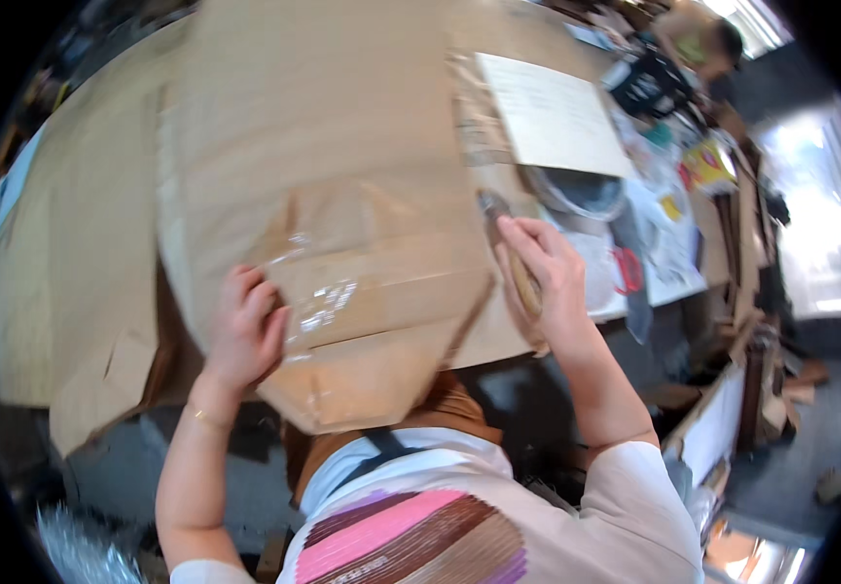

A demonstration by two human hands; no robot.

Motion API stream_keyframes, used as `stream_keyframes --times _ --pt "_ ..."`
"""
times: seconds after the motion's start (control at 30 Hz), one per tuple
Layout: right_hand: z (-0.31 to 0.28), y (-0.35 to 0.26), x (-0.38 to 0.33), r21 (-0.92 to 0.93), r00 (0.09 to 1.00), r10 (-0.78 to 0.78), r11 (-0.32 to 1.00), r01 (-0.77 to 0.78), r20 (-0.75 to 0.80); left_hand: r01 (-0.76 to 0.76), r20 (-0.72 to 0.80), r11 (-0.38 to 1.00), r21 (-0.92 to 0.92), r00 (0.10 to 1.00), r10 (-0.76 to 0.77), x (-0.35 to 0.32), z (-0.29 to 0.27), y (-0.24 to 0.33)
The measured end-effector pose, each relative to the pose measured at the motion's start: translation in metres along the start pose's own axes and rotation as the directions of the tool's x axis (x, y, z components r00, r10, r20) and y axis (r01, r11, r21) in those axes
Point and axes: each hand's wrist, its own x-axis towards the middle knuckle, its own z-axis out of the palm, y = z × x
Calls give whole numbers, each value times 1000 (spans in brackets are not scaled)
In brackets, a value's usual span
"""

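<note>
The head view shows a large brown paper piece [323,127] lying flat in front of the person, its folded, tapered near end reaching over the table's near edge toward the lap. Creases cross that end, and clear tape [328,302] glints on it. The left hand [248,326] is at the left edge of this end, fingers curled; I cannot tell whether they pinch the paper or only rest against it. The right hand [547,263], just beyond the paper's right edge, has its fingers closed around a wooden-handled tool [525,284], whose greyish end points away from the person; blur makes its kind hard to tell, though it may be a brush.

To the left lies another brown paper piece [99,263], its folded end hanging past the table edge. On the right, a white sheet [552,117] partly covers a round container [584,200], with a red item [626,271] near it. Farther off are a yellow packet [708,167], a black bag [646,86] and another person [697,44].
</note>
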Motion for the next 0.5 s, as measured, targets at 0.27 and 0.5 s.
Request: stream_keyframes --times 0.27,0.5 --pt "-48 98 -59 -425 971 -79 889 170 224 -24 95 981 194 995 6 -1 -5 6" --pt "80 15 22 373 928 172 879 -296 331 507 204 859 -64 850 -486 77 -38 -5"
